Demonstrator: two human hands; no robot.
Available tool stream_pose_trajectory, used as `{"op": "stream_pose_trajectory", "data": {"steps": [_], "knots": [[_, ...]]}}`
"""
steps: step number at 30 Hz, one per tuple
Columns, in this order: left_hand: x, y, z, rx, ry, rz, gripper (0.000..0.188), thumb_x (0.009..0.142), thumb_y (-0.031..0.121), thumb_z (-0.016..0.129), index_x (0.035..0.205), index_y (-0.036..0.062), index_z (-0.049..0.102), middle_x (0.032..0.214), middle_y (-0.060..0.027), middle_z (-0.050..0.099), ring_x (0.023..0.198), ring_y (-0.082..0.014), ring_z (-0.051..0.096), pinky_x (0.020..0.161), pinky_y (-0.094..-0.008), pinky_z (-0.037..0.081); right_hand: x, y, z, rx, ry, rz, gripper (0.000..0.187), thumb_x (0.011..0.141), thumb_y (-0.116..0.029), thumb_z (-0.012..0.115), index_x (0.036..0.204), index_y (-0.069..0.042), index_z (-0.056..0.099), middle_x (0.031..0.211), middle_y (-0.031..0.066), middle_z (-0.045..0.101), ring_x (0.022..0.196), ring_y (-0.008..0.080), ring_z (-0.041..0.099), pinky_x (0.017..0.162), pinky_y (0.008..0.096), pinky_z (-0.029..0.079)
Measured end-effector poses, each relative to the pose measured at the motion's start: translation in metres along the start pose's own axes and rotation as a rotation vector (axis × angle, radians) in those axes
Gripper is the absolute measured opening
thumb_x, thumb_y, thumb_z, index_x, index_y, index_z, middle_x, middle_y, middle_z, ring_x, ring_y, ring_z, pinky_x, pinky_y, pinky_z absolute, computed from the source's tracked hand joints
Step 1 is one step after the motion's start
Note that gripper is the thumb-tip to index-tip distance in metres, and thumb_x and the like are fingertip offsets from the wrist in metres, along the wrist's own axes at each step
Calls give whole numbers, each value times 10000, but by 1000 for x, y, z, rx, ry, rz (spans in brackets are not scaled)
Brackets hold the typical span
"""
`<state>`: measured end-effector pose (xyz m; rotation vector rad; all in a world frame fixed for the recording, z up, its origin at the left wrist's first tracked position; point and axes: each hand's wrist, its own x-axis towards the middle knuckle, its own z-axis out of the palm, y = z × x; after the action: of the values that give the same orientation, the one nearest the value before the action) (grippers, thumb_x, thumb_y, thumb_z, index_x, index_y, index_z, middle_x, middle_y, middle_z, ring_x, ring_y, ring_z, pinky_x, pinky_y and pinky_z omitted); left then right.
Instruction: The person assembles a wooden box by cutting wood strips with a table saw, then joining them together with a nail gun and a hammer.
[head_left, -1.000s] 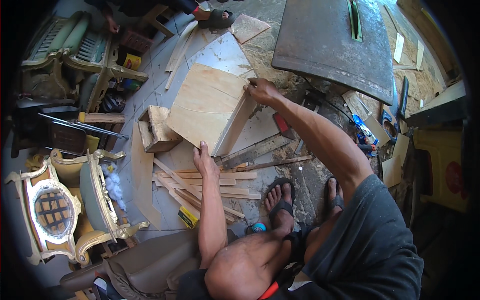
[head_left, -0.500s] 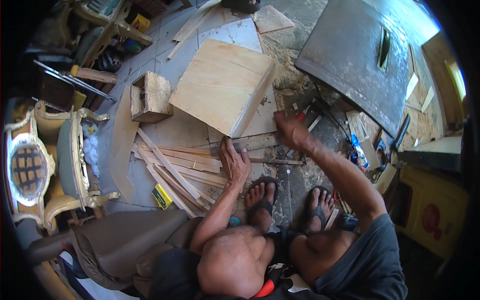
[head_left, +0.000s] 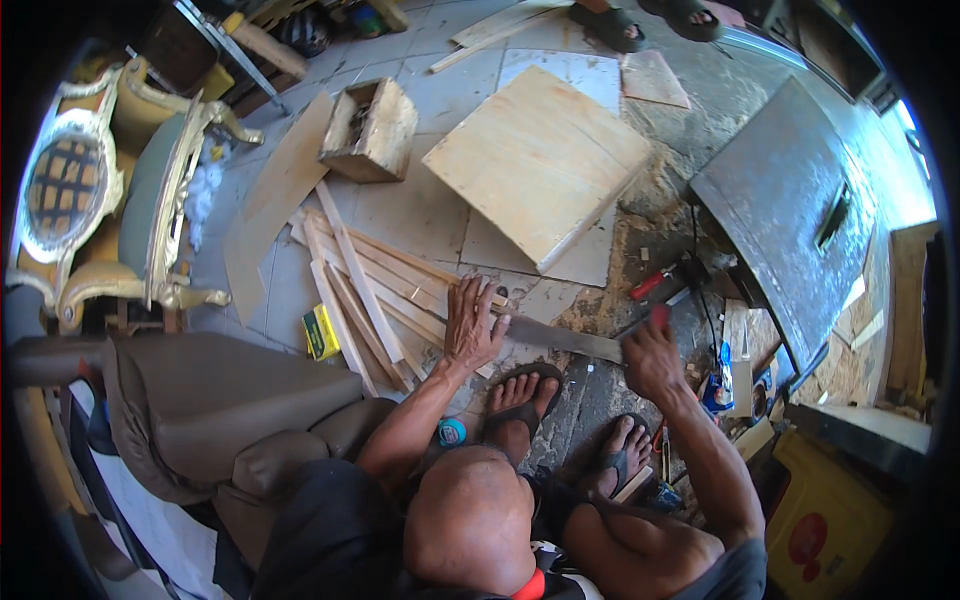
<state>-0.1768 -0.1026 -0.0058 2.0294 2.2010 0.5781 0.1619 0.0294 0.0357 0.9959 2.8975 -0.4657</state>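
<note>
My left hand rests palm down at the near ends of thin wooden strips, fingers stretched and thumb apart. Beside its thumb lies one end of a long flat grey metal blade, smeared by motion. My right hand is closed around the blade's other end, with a bit of red showing at the fingers; whether that is a handle I cannot tell. Beyond both hands sits a pale plywood box, apart from them.
A small wooden box stands far left of the strips. A red-handled tool lies near a metal-topped stand at right. A gilded chair and brown cushioned seat fill the left. Another person's sandalled feet show at the top.
My view has shifted. The blade and my right hand have come back toward me from the plywood box's near edge. More of the other person's sandalled feet shows at the top.
</note>
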Motion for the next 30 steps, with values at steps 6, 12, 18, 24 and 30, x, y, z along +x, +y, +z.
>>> {"op": "stream_pose_trajectory", "data": {"steps": [6, 12, 18, 24, 30], "knots": [[13, -3, -7, 73, -439, 161, 607, 905, 496, 684, 1448, 252, 568, 1541, -203, 412, 1504, -396, 289, 1232, -679, 126, -106, 44, -17, -19, 126, 359, 240, 795, -227, 725, 976, -74, 682, 1057, 178, 632, 1095, 381, 568, 945, 532, 429], [22, -83, -34, 219, -394, 43, 214, 964, 166, 622, 1162, 191, 700, 1441, -140, 534, 1453, -289, 414, 1264, -632, 159, -156, 38, -29, 46, 24, 694, 265, 822, -208, 713, 1032, -51, 676, 1057, 186, 624, 1059, 417, 563, 914, 510, 448], [12, -155, -81, 318, -259, -250, 414, 846, 77, 663, 1258, 117, 678, 1463, -160, 531, 1497, -324, 354, 1223, -607, 240, -189, 45, 31, 16, 277, 795, 305, 835, -192, 715, 1088, -25, 681, 1092, 210, 630, 1074, 431, 568, 957, 509, 456], [-28, -155, -73, 476, 256, -1154, 652, 893, 310, 632, 1518, 188, 490, 1534, -253, 418, 1458, -421, 361, 1183, -589, 294, -166, 29, 21, 122, 224, 752, 290, 845, -193, 710, 1085, -32, 686, 1087, 206, 636, 1067, 426, 577, 945, 505, 463], [-42, -148, -77, 141, 133, -1768, 787, 914, 497, 611, 1589, 184, 354, 1447, -256, 402, 1369, -454, 424, 1103, -625, 381, -158, 16, 7, 182, 176, 707, 275, 855, -193, 706, 1083, -40, 691, 1081, 202, 641, 1059, 420, 586, 932, 502, 470]]}}
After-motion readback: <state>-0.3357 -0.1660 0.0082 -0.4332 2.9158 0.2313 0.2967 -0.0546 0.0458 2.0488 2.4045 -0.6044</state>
